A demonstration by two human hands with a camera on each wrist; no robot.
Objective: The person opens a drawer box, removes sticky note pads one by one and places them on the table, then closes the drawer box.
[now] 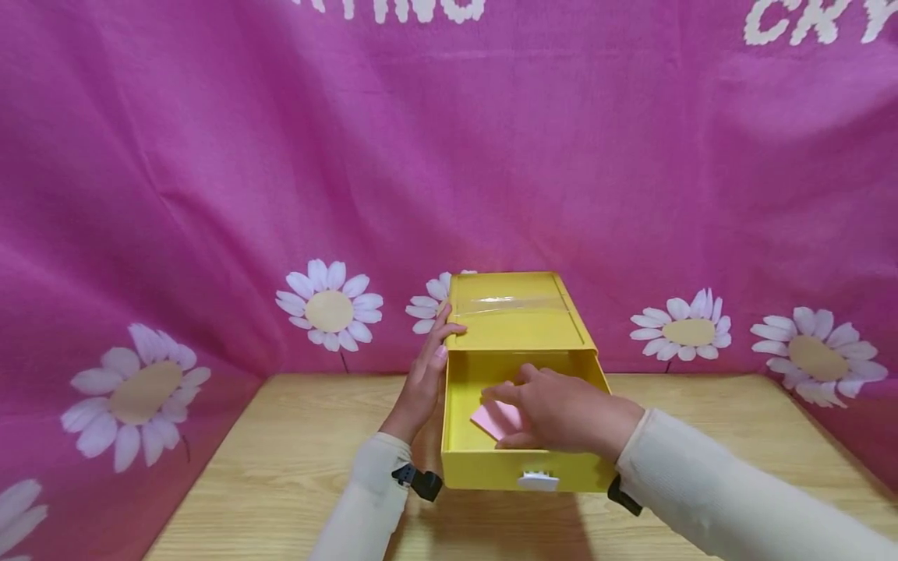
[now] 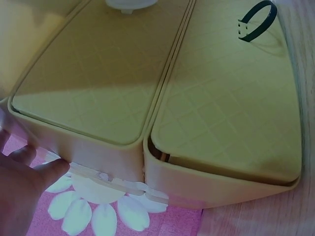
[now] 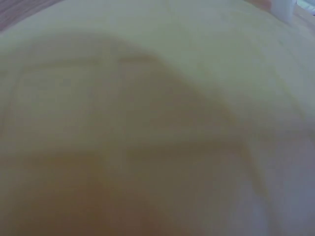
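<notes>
A yellow drawer box (image 1: 512, 327) stands on the table with its drawer (image 1: 466, 366) pulled out toward me. Against the box's left side rests my left hand (image 1: 419, 393), its fingertips at the top edge; the left wrist view catches that hand (image 2: 24, 182) beside the box wall. Inside the drawer, my right hand (image 1: 568, 409) holds a pink square pad (image 1: 496, 419) between thumb and fingers, and covers its right part. A white handle (image 1: 539, 481) sits on the drawer front. The right wrist view shows only a blurred yellow patterned surface (image 3: 147, 108).
The box stands on a light wooden table (image 1: 295, 467). Behind it and to the sides hangs a magenta cloth (image 1: 491, 156) with daisies. In the left wrist view, a dark band loop (image 2: 263, 22) is on a diamond-patterned yellow panel (image 2: 226, 108).
</notes>
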